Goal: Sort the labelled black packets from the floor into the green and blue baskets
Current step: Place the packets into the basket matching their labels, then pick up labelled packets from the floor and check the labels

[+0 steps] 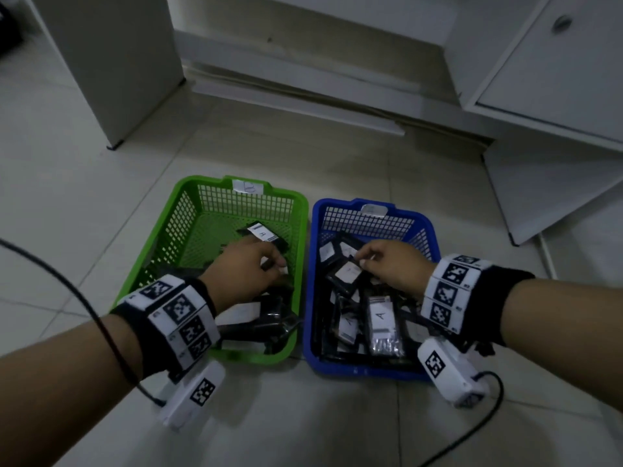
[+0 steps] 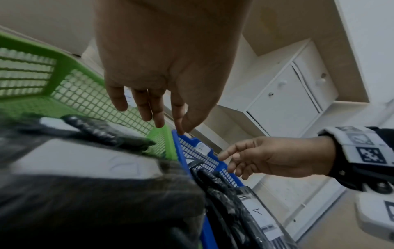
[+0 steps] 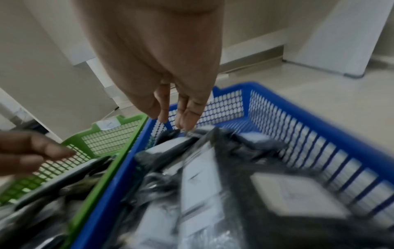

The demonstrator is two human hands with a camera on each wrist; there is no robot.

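1. Two baskets are sitting side by side on the tiled floor (image 1: 101,203), long sides touching or nearly so: green basket (image 1: 188,197) on the left, blue basket (image 1: 428,227) on the right.
2. Each is carrying a white tag on its far rim; the green one's tag (image 1: 248,187) is showing a faint "B", the blue one's tag (image 1: 373,210) is reading "A" in the left wrist view.
3. Black packets are lying in both baskets. One marked "B" (image 1: 263,234) is resting toward the far end of the green basket; one marked "A" (image 1: 382,323) is lying flat in the blue pile, near end.
4. Left hand (image 1: 246,271) is hovering over the green basket, palm down. In the left wrist view its fingers (image 2: 147,107) are hanging straight and loose, gripping nothing.
5. Right hand (image 1: 394,267) is hovering over the blue basket. In the right wrist view its fingers (image 3: 187,114) are pointing down, relaxed, tips just at the crinkled top of a packet; whether they are touching it, cannot tell. No grip visible.
6. White cabinets (image 1: 556,69) are standing behind the baskets.
7. Both wrists are wearing black bands with coded marker tiles; a cable (image 1: 67,281) is crossing the left forearm.
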